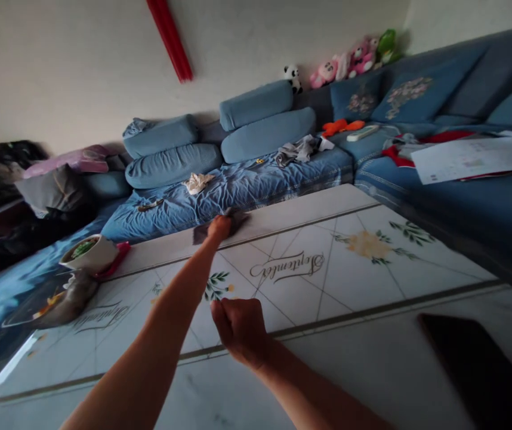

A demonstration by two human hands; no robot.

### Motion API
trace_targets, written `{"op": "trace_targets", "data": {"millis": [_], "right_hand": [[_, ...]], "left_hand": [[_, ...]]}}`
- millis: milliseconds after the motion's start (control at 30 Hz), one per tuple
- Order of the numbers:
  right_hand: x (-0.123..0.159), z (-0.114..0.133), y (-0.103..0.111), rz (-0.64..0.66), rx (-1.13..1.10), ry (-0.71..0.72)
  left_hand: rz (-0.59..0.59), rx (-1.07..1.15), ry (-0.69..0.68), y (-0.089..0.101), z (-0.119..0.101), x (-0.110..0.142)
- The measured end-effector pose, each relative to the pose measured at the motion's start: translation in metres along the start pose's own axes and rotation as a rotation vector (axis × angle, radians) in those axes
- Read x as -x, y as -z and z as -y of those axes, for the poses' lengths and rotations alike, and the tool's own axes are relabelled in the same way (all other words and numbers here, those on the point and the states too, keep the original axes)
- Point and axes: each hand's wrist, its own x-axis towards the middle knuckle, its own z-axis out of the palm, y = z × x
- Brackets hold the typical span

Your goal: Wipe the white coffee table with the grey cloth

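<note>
Stretched to the far edge of the table, my left hand [220, 228] is closed on a dark grey cloth [238, 222], which lies against the tabletop and is blurred. My right hand [241, 329] is a fist over the middle of the table, with no object showing in it. Beneath both arms is the white table [363, 334], covered with a floral print and "September" lettering. A dark phone-like slab [475, 364] lies at the near right.
At the table's left end stand a white pot with a green plant [89, 254] and a clear container [65, 298] with a grey bag and orange bits. Beyond runs a blue sofa [238, 185] with cushions, clothes and soft toys. Papers [475, 156] lie on its right part.
</note>
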Motion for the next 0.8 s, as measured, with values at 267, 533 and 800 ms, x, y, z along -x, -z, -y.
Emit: {"op": "trace_targets", "data": {"millis": [267,533,800], "right_hand": [[0.000,-0.003,-0.012,0.033,-0.092,-0.021],[-0.022,-0.022,0.013,-0.151,-0.072,-0.300],[0.030,0.030,0.073,0.150,-0.076,-0.128]], "left_hand": [[0.080,0.065,0.121,-0.018,0.007,0.071],[0.065,0.225,0.032,0.027,-0.068,0.266],[-0.018,0.238,0.188,0.057,-0.021,0.470]]}}
